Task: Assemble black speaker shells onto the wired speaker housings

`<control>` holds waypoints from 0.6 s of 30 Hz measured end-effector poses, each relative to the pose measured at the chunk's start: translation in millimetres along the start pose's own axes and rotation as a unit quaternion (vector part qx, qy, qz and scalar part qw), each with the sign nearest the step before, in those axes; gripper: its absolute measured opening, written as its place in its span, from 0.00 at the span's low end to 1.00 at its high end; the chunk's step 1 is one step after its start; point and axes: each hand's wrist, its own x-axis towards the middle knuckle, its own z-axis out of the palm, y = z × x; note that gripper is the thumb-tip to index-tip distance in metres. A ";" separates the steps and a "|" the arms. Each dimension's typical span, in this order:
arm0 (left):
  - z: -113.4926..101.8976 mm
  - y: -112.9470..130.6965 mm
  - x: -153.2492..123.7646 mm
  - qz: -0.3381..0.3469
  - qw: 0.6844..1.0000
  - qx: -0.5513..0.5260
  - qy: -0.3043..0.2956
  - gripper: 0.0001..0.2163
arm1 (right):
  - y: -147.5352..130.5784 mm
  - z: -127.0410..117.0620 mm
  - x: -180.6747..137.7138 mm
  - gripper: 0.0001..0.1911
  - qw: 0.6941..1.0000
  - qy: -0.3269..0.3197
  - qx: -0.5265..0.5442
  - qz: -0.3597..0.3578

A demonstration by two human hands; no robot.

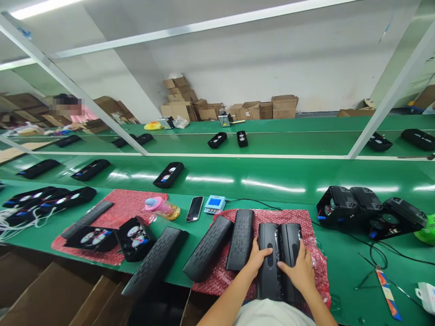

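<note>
From the head camera, both forearms reach forward from the bottom edge onto a red bubble-wrap sheet (306, 217) lying on the green workbench (340, 271). The left hand (256, 260) lies with fingers spread flat over the near part of a black speaker housing (269, 253), thumb pointing toward the middle; it presses on the housing rather than closing round it. The right hand (301, 271) sits just beside it, palm down, across the seam where that housing touches a second black housing (291, 242) standing alongside; its fingers are loosely curved over the top, not clenched. Both housings lie lengthwise, pointing away from the person, near the sheet's middle and reaching its near edge. To the left on the same sheet lie two grille covers (240, 237), one straight and one angled with its near end hanging past the bench edge. A third grille cover (154, 260) overhangs the edge further left. Bare green surface lies open to the right of the hands, crossed by black cables (377, 253), with a cluster of open speaker shells (367, 210) behind it. Beyond the sheet sit a phone (195, 208), a small blue meter (215, 203) and a pink bottle (161, 208) on its side. More speaker shells ride the conveyor belt (272, 176).
</note>
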 end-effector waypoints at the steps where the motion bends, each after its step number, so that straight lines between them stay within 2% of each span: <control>1: 0.0 0.0 -0.5 0.008 1.000 0.004 0.002 0.49 | 1.4 1.2 -4.3 0.55 0.999 0.005 -0.046 -0.014; 3: 0.0 -0.3 -1.4 0.012 1.000 0.011 0.005 0.48 | 10.9 -1.8 -4.7 0.54 0.998 0.004 -0.041 -0.051; 5: -0.1 -1.0 -1.5 -0.001 1.000 0.014 0.008 0.47 | 28.8 -12.8 4.2 0.53 0.996 0.004 0.052 -0.074; 7: -0.2 -2.0 -1.0 -0.014 1.000 0.015 0.013 0.47 | 51.2 -28.1 16.2 0.52 0.983 -0.027 0.176 -0.046; 8: -0.2 -2.4 -0.6 -0.015 1.000 0.016 0.016 0.47 | 62.4 -35.6 21.3 0.52 0.967 -0.058 0.247 -0.013; 10: 0.1 -2.7 -0.1 -0.011 1.000 0.020 0.018 0.45 | 82.0 -47.0 27.9 0.53 0.916 -0.116 0.381 0.052; 12: 1.1 -2.2 -0.2 -0.004 1.000 0.026 0.014 0.44 | 96.5 -53.4 31.0 0.53 0.871 -0.139 0.463 0.086; 13: 1.9 -1.7 -0.4 0.000 0.999 0.030 0.013 0.43 | 102.0 -55.6 32.3 0.52 0.862 -0.138 0.479 0.094; 15: 4.2 -0.4 -1.2 0.009 0.999 0.049 0.014 0.42 | 110.0 -61.0 35.7 0.50 0.862 -0.135 0.475 0.110; 18: 9.1 1.3 -2.0 0.029 0.994 0.103 0.027 0.43 | 113.2 -74.7 40.8 0.44 0.885 -0.131 0.431 0.118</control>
